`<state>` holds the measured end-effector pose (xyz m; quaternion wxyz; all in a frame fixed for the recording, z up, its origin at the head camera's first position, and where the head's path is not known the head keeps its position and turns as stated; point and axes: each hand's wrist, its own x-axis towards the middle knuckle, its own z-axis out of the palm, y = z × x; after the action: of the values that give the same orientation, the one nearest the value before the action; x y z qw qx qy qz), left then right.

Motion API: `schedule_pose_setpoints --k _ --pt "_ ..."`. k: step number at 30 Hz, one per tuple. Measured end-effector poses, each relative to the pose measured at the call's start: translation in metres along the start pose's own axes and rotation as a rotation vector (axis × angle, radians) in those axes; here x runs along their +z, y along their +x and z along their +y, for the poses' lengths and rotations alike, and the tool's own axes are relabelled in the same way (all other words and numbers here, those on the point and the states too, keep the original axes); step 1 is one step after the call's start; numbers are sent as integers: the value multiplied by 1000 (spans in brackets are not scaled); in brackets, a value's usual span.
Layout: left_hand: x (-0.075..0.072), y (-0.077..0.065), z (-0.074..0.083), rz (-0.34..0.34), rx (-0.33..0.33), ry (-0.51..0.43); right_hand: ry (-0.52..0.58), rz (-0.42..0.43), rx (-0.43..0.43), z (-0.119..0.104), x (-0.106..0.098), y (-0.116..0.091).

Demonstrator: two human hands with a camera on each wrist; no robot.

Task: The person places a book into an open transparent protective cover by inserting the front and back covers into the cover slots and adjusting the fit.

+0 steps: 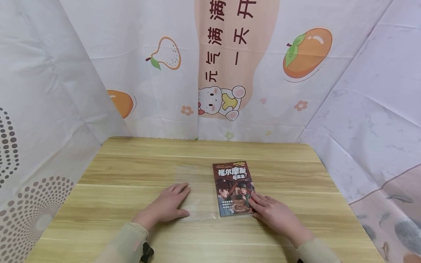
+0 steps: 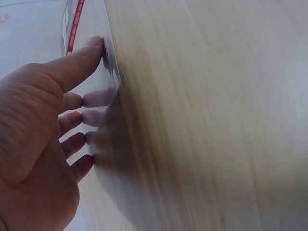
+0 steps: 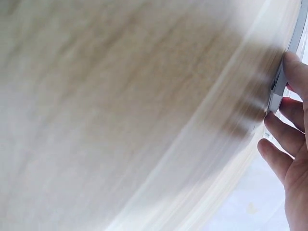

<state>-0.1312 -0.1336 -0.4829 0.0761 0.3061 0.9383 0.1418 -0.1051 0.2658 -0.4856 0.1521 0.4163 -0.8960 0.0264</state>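
A dark red paperback book (image 1: 231, 182) with white Chinese lettering and illustrated figures lies face up on the table. My right hand (image 1: 275, 216) is at its right edge, fingertips against the lower part of that side. In the right wrist view, the thumb and fingertips (image 3: 285, 131) touch the book's thin edge (image 3: 276, 96). To the left of the book spreads a clear plastic bag (image 1: 201, 193), nearly invisible against the wood. The left hand (image 1: 168, 206) rests its fingertips along the bag's left edge. A red strip (image 2: 75, 30) shows on the bag in the left wrist view.
The wood-grain table (image 1: 138, 160) has rounded far corners. Behind it hangs a white printed curtain (image 1: 128, 65) with fruit drawings and lettering, and more fabric (image 1: 371, 117) closes off the sides. A black strap piece (image 1: 146, 252) sits at the left sleeve.
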Motion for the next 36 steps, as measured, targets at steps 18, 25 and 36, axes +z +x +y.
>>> schedule_pose_setpoints --k 18,25,36 --pt "-6 0 0 -23 -22 19 -30 20 2 2 -2 -6" --pt "-6 0 0 -26 -25 15 -44 50 6 0 1 -7" --pt "-6 0 1 -33 -33 8 -21 16 13 5 -1 -9"
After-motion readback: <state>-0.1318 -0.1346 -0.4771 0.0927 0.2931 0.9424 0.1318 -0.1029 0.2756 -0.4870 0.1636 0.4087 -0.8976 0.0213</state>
